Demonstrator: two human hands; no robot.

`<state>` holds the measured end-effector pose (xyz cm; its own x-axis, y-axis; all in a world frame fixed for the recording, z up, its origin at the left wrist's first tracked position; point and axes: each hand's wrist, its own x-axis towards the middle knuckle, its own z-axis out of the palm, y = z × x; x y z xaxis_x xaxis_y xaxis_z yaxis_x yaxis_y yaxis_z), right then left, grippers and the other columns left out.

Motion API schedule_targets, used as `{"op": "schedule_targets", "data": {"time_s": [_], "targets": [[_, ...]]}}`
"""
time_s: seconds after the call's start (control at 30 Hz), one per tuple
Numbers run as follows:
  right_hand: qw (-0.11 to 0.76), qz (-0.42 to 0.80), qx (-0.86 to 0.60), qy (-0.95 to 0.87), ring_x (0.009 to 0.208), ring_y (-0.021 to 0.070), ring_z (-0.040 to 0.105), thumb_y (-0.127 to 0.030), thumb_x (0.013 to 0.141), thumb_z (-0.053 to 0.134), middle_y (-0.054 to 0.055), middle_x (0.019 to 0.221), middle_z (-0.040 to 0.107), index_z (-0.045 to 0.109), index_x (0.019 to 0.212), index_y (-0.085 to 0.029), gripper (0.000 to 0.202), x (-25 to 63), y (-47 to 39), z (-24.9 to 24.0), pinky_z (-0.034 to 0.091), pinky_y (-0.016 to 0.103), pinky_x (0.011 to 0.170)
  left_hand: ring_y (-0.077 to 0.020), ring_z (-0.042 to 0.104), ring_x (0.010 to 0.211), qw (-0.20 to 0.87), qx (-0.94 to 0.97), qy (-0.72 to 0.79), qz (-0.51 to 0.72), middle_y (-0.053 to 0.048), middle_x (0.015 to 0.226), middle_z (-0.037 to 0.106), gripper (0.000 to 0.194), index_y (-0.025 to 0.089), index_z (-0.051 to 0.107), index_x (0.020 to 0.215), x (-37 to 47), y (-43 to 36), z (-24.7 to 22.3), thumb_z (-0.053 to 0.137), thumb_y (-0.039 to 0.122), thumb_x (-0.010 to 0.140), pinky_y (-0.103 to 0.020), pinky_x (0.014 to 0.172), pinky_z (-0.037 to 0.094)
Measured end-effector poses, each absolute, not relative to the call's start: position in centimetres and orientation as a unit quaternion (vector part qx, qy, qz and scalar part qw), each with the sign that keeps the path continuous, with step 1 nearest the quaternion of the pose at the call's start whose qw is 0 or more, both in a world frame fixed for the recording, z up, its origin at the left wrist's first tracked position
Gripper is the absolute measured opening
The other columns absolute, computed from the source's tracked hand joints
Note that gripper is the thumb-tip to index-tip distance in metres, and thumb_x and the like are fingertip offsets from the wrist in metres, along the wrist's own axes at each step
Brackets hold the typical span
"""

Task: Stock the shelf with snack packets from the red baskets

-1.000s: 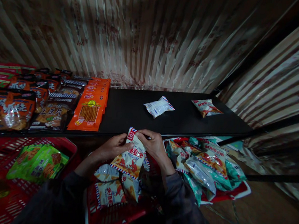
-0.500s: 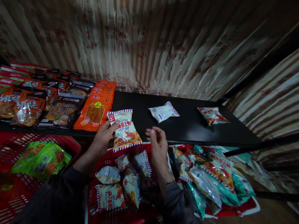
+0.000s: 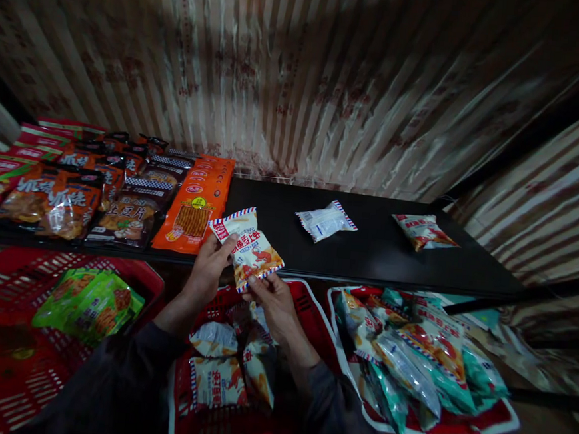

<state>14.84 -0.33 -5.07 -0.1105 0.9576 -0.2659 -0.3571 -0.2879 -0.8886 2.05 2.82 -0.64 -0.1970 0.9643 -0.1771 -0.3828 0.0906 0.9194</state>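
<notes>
Head view: both hands hold one snack packet (image 3: pixel 247 248) with a red-and-blue striped edge, over the front edge of the black shelf (image 3: pixel 367 250). Left hand (image 3: pixel 208 271) pinches the packet's left side, thumb on its face; right hand (image 3: pixel 273 299) closes on its lower corner from below. Under the packet sits a red basket (image 3: pixel 312 312) with more such packets. On the shelf, left of the held packet, lies an orange packet stack (image 3: pixel 195 206) — to its right a white packet (image 3: pixel 327 220) and, farther right, another packet (image 3: pixel 423 232). Left of the basket — a green packet (image 3: pixel 90 298).
</notes>
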Motion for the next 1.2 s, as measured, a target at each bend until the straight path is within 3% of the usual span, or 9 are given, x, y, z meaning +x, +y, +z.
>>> {"op": "schedule_targets", "data": {"time_s": [0.23, 0.5, 1.2], "targets": [[0.489, 0.665, -0.444, -0.349, 0.053, 0.0107, 0.061, -0.047, 0.057, 0.084, -0.002, 0.063, 0.068, 0.065, 0.075, -0.018, 0.039, 15.2, -0.5, -4.7, 0.052, 0.023, 0.052, -0.0149, 0.063, 0.077, 0.534, 0.259, 0.49, 0.638, -0.004, 0.089, 0.069, 0.044, 0.016, 0.061, 0.087, 1.3, 3.2, -0.4, 0.07, 0.054, 0.067, -0.027, 0.071, 0.05], [0.486, 0.678, -0.433, -0.343, 0.051, 0.0094, 0.061, -0.044, 0.057, 0.085, -0.002, 0.065, 0.068, 0.066, 0.075, -0.017, 0.038, 15.2, -0.5, -5.2, 0.053, 0.021, 0.05, -0.0137, 0.063, 0.07, 0.515, 0.22, 0.484, 0.672, -0.002, 0.077, 0.068, 0.04, 0.015, 0.061, 0.078, 0.6, 3.7, -0.2, 0.075, 0.047, 0.06, -0.025, 0.066, 0.05], [0.48, 0.7, -0.41, -0.334, 0.057, 0.0106, 0.065, -0.04, 0.057, 0.086, -0.001, 0.067, 0.07, 0.067, 0.08, -0.016, 0.038, 15.0, -0.8, -5.2, 0.055, 0.017, 0.048, -0.0139, 0.063, 0.062, 0.507, 0.192, 0.471, 0.696, -0.003, 0.068, 0.07, 0.043, 0.013, 0.065, 0.071, 0.0, 3.8, 0.2, 0.082, 0.046, 0.048, -0.025, 0.062, 0.05]]}}
